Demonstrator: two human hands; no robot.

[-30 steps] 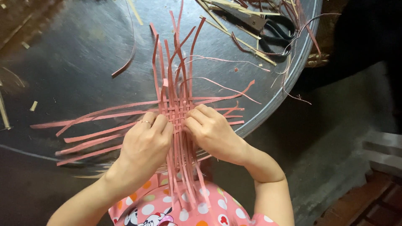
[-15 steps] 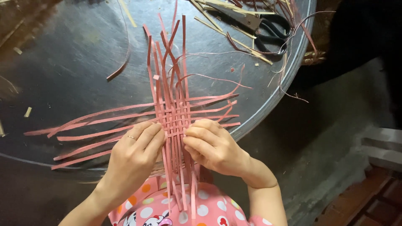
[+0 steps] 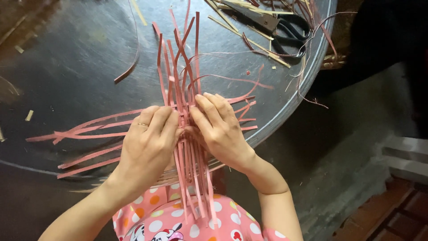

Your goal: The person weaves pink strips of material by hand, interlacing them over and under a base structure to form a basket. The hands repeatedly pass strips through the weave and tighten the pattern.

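So what I've got on the head cam is a woven mat of pink strips (image 3: pixel 183 117) sitting near the front edge of a round dark metal table (image 3: pixel 80 58), right in front of the person. The woven part is small and mostly hidden under the fingers — loose strip ends fan out from it in all four directions: up across the table, left in a long spray, a shorter bunch to the right, and down over the table's rim onto a pink polka-dot shirt (image 3: pixel 165 218).

Left hand (image 3: pixel 149 145) lies on the left side of the weave, fingers curled and pressed down on the strips, a thin ring on one finger. Right hand (image 3: pixel 218 129) is just beside it on the right, fingers fairly straight and close together, tips on the strips. The two hands touch in the middle. I can't tell if either one is actually pinching a strip or just holding things flat.

Further out, a pair of dark scissors (image 3: pixel 276 24) rests at the far side of the table among pale yellow slivers (image 3: pixel 249 38) and thin pink trimmings. One stray curled pink strip (image 3: pixel 129 69) lies alone up left.
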